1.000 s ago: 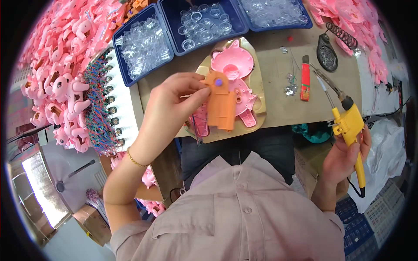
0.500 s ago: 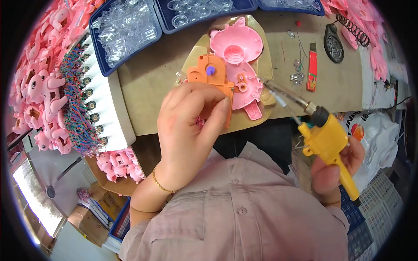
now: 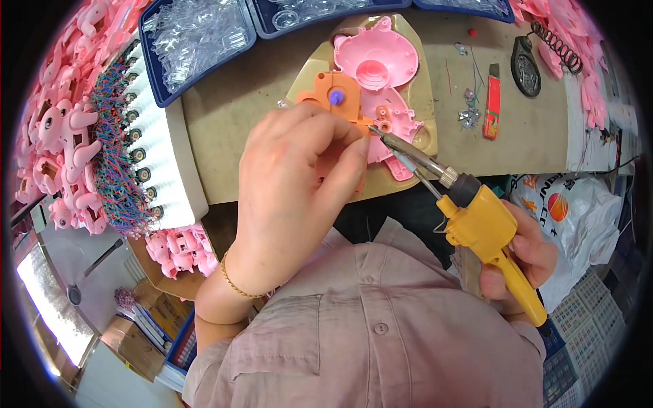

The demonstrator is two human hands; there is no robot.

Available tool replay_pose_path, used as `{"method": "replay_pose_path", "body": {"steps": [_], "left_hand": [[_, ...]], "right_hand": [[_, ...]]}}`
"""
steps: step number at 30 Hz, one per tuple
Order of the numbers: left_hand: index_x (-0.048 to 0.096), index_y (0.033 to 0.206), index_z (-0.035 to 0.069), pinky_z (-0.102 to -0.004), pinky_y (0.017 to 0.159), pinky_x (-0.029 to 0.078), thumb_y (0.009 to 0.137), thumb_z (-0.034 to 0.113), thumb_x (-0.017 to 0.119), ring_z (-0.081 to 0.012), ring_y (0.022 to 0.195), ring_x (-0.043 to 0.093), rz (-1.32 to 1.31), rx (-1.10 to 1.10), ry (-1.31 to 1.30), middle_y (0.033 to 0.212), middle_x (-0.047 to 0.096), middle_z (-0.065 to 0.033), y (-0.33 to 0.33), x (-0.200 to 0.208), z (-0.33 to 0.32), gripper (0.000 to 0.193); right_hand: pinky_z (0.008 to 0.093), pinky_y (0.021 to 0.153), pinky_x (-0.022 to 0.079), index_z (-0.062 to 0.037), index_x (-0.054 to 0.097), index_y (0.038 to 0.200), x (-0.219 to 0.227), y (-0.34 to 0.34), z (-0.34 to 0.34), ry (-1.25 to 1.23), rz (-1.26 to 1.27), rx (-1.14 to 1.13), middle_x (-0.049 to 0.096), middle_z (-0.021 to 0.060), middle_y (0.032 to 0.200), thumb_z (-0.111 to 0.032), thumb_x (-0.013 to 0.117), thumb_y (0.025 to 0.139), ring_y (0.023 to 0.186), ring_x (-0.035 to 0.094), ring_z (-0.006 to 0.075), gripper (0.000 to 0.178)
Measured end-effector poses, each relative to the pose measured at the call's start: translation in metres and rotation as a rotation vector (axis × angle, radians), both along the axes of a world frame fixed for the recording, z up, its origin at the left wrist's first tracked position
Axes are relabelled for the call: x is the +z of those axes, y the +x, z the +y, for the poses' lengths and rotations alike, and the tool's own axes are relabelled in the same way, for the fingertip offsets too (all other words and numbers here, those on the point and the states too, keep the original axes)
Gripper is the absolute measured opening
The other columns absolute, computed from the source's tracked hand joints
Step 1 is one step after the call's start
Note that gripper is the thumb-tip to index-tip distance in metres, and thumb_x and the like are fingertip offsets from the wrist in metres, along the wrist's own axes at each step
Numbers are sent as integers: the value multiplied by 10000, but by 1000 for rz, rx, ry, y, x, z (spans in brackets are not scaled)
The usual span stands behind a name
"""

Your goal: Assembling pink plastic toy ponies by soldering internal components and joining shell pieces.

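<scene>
My left hand [image 3: 289,173] is closed, thumb and fingers pinched at the lower edge of an orange plastic housing [image 3: 349,95] that carries a purple knob [image 3: 336,98]. The hand covers part of the housing, and whether a fine wire is also in the pinch is hidden. In my right hand [image 3: 529,248] is a yellow soldering gun [image 3: 481,221], gripped by its handle. Its tip meets or nearly meets the housing beside my left fingertips. Behind lies an open pink plastic toy shell [image 3: 398,54], resting in a tan moulded holder [image 3: 309,73].
Blue bins [image 3: 165,97] of clear plastic parts line the far edge. At left, a white foam rack [image 3: 173,170] holds wired round parts beside heaped pink toys [image 3: 68,132]. To the right lie small metal pieces [image 3: 469,117], a red-handled cutter [image 3: 492,105] and a black iron stand [image 3: 526,68].
The soldering gun has moved left and its tip has come to the orange housing by my left fingertips. My left hand keeps its pinch there; the whole view has shifted slightly.
</scene>
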State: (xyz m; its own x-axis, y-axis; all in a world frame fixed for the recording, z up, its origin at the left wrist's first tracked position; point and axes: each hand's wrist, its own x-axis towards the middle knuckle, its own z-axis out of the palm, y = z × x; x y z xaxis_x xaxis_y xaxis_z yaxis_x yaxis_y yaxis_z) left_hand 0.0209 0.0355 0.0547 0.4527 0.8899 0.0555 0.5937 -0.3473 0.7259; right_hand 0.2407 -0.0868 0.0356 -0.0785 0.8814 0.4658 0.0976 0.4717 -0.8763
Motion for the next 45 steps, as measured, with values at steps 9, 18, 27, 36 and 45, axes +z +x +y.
{"method": "replay_pose_path", "body": {"steps": [9,18,27,36,45], "left_hand": [[611,753,12,-312,733,422,775,69,661,-204,747,540,45,-27,0,783,608,-68,-4,1,-1,79],[611,754,10,-316,726,423,771,75,669,-208,744,544,79,-16,-4,773,604,-69,8,5,8,88],[611,732,31,-366,701,425,752,83,680,-278,739,557,94,7,72,746,583,-93,2,13,-2,88],[635,859,24,-357,757,444,779,104,684,-274,812,575,43,-75,93,844,617,-98,-10,18,3,124],[667,885,-1,-236,603,455,848,71,659,-118,689,596,-287,282,-397,809,663,-72,-86,8,-5,82]], "right_hand": [[293,682,525,84,417,1301,30,7,-12,-1066,615,41,611,273,1070,-52,660,792,903,652,229,580],[305,621,529,153,402,1253,7,15,-4,-17,-91,-15,578,345,1101,-67,667,825,758,666,257,549],[322,779,535,0,488,1214,14,47,-19,-232,125,-643,540,142,1208,-225,641,837,1077,549,233,465],[285,779,510,28,534,1218,55,139,44,-162,-366,-935,611,127,1132,-90,610,892,966,612,181,355],[203,658,432,-25,585,1042,-20,68,35,-690,28,-471,603,20,922,-108,554,940,736,530,72,135]]}}
